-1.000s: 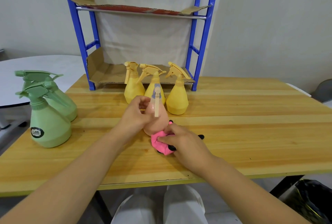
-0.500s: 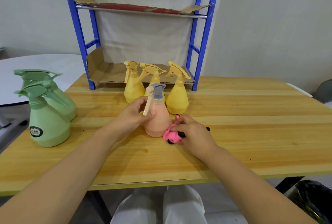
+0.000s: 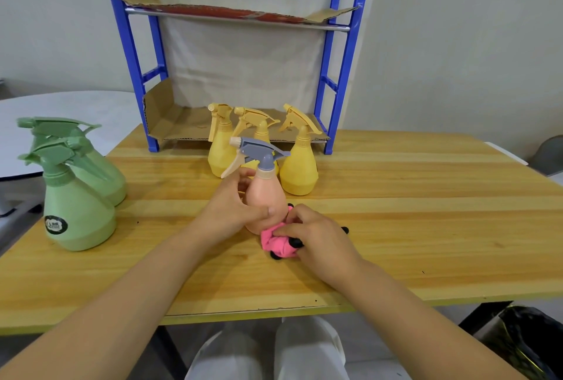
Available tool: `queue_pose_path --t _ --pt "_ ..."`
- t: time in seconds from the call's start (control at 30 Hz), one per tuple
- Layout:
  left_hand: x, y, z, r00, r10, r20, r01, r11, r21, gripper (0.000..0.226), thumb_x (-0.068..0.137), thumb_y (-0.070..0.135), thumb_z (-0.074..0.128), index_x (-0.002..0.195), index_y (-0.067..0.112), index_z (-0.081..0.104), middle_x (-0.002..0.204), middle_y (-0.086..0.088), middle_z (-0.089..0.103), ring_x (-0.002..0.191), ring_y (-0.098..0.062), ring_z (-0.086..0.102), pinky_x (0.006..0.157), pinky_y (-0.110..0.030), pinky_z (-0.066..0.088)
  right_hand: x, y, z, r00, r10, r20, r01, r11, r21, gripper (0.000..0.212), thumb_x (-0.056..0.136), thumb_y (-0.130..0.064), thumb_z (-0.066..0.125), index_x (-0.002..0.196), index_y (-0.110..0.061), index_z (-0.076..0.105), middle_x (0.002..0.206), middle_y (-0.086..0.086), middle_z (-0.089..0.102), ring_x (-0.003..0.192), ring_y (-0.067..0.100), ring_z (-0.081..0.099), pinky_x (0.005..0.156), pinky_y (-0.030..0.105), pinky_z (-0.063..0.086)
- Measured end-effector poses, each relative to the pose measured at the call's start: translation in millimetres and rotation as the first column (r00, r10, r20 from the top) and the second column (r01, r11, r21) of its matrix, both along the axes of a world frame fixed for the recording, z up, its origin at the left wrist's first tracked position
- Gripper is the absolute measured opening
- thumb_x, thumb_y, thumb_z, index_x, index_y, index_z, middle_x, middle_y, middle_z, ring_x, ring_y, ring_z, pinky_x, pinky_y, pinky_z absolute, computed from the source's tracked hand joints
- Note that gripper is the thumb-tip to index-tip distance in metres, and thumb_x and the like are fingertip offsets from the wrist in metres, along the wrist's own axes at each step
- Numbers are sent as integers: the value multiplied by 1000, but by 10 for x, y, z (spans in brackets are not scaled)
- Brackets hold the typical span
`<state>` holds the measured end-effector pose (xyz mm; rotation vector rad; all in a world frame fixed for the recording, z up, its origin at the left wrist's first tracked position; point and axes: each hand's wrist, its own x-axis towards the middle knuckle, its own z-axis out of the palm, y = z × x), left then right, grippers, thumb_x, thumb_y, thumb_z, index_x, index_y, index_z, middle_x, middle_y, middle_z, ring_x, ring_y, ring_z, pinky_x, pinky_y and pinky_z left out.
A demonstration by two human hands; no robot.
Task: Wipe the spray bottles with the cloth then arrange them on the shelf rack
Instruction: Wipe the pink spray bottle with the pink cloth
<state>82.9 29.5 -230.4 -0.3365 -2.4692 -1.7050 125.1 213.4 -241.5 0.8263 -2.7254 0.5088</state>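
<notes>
Turned since a second ago, the peach spray bottle (image 3: 265,197) now shows its grey head side-on, nozzle pointing left, and the pink cloth (image 3: 277,242) has slid from its right side to low against its base.
The left hand (image 3: 231,212) has its grip wrapped round the bottle's body, thumb across the front, holding it upright on the table (image 3: 426,212). The right hand (image 3: 316,235) pinches the bunched cloth in a closed grip and presses it to the bottle's lower right. Three yellow spray bottles (image 3: 299,166) stand just behind, between the peach one and the blue shelf rack (image 3: 332,87) with its cardboard liner (image 3: 182,124). Two green spray bottles (image 3: 76,215) stand well apart at the table's left, one in front of the other.
</notes>
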Motion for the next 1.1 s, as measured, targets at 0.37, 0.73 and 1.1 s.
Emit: queue_pose_path --t 0.37,0.73,1.1 --pt "57 -210 84 969 -205 136 198 978 62 68 63 16 61 127 31 44 121 20 53 116 2 48 85 -12 41 -170 72 3 993 -112 47 116 987 -113 40 74 6 67 106 -18 72 105 5 58 98 22 57 79 33 49" --pt "34 -126 78 986 -109 124 117 992 -52 61 74 2 71 123 24 44 112 12 55 106 -4 52 76 -10 42 -82 3 -43 999 -47 16 48 990 -129 36 71 4 70 100 -16 74 98 4 59 92 24 59 71 40 51" --pt "55 -267 110 935 -240 262 248 969 2 73 68 10 68 132 30 41 123 21 52 117 3 47 91 -18 41 -288 50 -79 979 -197 46 202 961 -189 37 70 5 73 98 -19 74 99 1 56 96 20 59 71 24 43"
